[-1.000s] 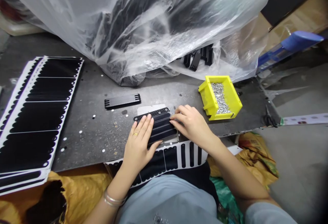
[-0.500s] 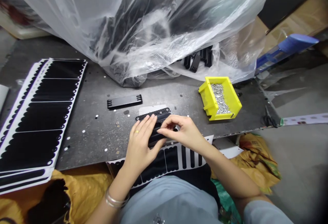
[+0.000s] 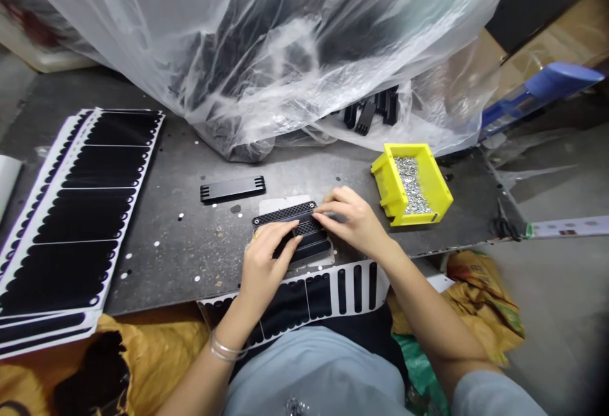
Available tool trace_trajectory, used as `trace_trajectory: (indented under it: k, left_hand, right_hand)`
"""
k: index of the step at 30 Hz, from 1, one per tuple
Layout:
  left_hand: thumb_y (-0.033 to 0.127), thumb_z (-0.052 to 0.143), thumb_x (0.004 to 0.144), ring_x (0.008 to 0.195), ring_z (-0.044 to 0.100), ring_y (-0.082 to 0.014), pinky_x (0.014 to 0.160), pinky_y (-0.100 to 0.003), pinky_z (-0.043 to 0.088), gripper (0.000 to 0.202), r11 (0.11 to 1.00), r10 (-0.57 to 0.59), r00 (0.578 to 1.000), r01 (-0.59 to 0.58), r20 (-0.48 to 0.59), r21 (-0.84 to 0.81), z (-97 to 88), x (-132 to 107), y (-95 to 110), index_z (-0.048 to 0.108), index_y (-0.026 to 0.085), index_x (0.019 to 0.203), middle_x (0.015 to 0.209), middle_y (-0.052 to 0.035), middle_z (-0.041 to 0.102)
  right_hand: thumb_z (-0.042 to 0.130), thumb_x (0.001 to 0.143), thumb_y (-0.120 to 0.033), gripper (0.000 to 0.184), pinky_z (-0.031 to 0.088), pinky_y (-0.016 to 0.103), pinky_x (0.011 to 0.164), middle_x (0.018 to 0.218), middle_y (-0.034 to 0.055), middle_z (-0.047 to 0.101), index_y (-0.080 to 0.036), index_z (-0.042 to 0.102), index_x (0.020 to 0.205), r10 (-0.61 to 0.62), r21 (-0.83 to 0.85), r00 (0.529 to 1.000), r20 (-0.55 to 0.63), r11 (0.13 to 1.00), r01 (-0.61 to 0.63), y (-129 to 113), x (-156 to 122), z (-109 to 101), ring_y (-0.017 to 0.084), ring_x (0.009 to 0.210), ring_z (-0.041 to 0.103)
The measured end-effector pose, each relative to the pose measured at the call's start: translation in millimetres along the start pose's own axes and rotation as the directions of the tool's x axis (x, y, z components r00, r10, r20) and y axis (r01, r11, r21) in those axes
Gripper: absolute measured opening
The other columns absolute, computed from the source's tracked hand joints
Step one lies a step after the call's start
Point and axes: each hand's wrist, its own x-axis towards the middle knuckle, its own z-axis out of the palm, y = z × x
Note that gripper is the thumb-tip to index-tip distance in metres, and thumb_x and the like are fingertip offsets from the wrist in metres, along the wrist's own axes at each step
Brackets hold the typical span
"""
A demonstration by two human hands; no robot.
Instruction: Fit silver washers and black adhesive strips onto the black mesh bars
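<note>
The left hand [image 3: 262,273] and right hand [image 3: 354,222] sit close together, fingertips pressed on a black ribbed plastic panel [image 3: 285,214] lying flat on the dark grey metal counter [image 3: 157,264]. A yellow plastic bin [image 3: 389,178] of small silver fasteners [image 3: 412,184] stands just beyond the right hand.

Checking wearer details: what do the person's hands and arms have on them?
The left hand wears a gold-coloured ring and silver bangles at the wrist. The right hand shows no jewellery, neither hand is gloved, and a pale grey-blue sleeve covers the upper right arm.
</note>
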Motion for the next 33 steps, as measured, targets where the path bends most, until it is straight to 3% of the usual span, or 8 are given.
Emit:
trace_trajectory:
  k: [7,12,18,23,25,27,30,33]
  left_hand:
    - [0.024,0.068,0.098,0.101,0.071,-0.0205,0.097,-0.040,0.056,0.029,0.999,0.005,1.000,-0.004,-0.011,0.042,2.8,-0.4,-1.0,0.070,0.024,0.127,0.112,-0.0055,0.078]
    - [0.024,0.069,0.098,0.099,0.071,-0.0200,0.096,-0.040,0.056,0.032,0.998,0.009,1.000,-0.008,-0.019,0.058,4.1,0.2,0.0,0.069,0.024,0.129,0.110,-0.0058,0.078]
    - [0.022,0.070,0.097,0.099,0.070,-0.0195,0.094,-0.039,0.056,0.032,0.999,0.016,1.000,-0.015,-0.020,0.045,4.3,0.9,0.2,0.070,0.024,0.128,0.112,-0.0058,0.077]
    - [0.021,0.071,0.096,0.101,0.070,-0.0187,0.096,-0.038,0.055,0.032,0.999,0.020,1.000,-0.019,-0.014,0.036,4.5,0.1,-0.7,0.070,0.024,0.128,0.113,-0.0055,0.077]
    - [0.021,0.071,0.096,0.101,0.070,-0.0189,0.096,-0.038,0.056,0.033,0.999,0.022,0.999,-0.021,-0.023,0.038,5.0,-0.1,-0.8,0.069,0.024,0.129,0.112,-0.0052,0.077]
    - [0.023,0.070,0.097,0.100,0.070,-0.0193,0.095,-0.039,0.056,0.034,0.999,0.023,0.999,-0.022,-0.026,0.040,5.6,0.0,-0.9,0.069,0.025,0.130,0.112,-0.0049,0.077]
    - [0.024,0.068,0.098,0.100,0.070,-0.0196,0.095,-0.040,0.056,0.037,0.998,0.033,0.999,-0.033,-0.017,0.052,5.9,0.3,-1.1,0.066,0.027,0.134,0.112,-0.0049,0.076]
    - [0.028,0.068,0.098,0.105,0.069,-0.0214,0.098,-0.041,0.055,0.052,0.996,0.053,0.999,-0.053,0.011,0.077,4.5,-0.4,-1.6,0.054,0.027,0.148,0.115,-0.0068,0.075]
  right_hand:
    - [0.052,0.105,-0.024,0.025,0.042,0.038,0.068,0.090,0.0084,0.072,-0.018,0.076,0.108,-0.166,-0.301,0.981,0.102,0.935,0.190,-7.9,-30.4,-6.8,0.021,0.079,0.058]
    - [0.050,0.105,-0.026,0.028,0.044,0.039,0.069,0.098,0.0098,0.074,-0.018,0.074,0.119,-0.179,-0.291,0.958,0.226,0.926,0.242,-8.4,-27.9,-13.5,0.022,0.083,0.060]
    - [0.056,0.104,-0.030,0.026,0.048,0.038,0.077,0.113,0.0072,0.076,-0.023,0.072,0.124,-0.369,-0.224,0.880,0.297,0.869,0.440,16.9,-15.3,-30.4,0.021,0.093,0.064]
    - [0.047,0.108,-0.029,0.028,0.050,0.039,0.080,0.118,0.0064,0.075,-0.023,0.072,0.120,-0.357,-0.266,0.833,0.423,0.830,0.490,14.7,-11.6,-31.8,0.021,0.097,0.065]
    - [0.045,0.108,-0.027,0.029,0.050,0.039,0.079,0.117,0.0061,0.075,-0.024,0.074,0.112,-0.328,-0.238,0.824,0.462,0.849,0.472,8.1,-10.8,-31.1,0.021,0.095,0.065]
    - [0.047,0.107,-0.028,0.028,0.050,0.040,0.078,0.110,0.0077,0.075,-0.023,0.075,0.106,-0.290,-0.183,0.857,0.426,0.900,0.395,0.0,-9.4,-30.5,0.021,0.092,0.064]
    - [0.055,0.104,-0.034,0.023,0.051,0.039,0.080,0.098,0.0084,0.073,-0.020,0.073,0.102,-0.152,-0.013,0.959,0.240,0.987,0.160,-14.5,-4.4,-27.7,0.022,0.089,0.063]
    - [0.065,0.097,-0.040,0.021,0.051,0.035,0.082,0.089,0.0046,0.069,-0.020,0.067,0.092,0.047,0.190,0.988,0.148,0.979,-0.075,-25.9,2.5,-19.3,0.019,0.087,0.062]
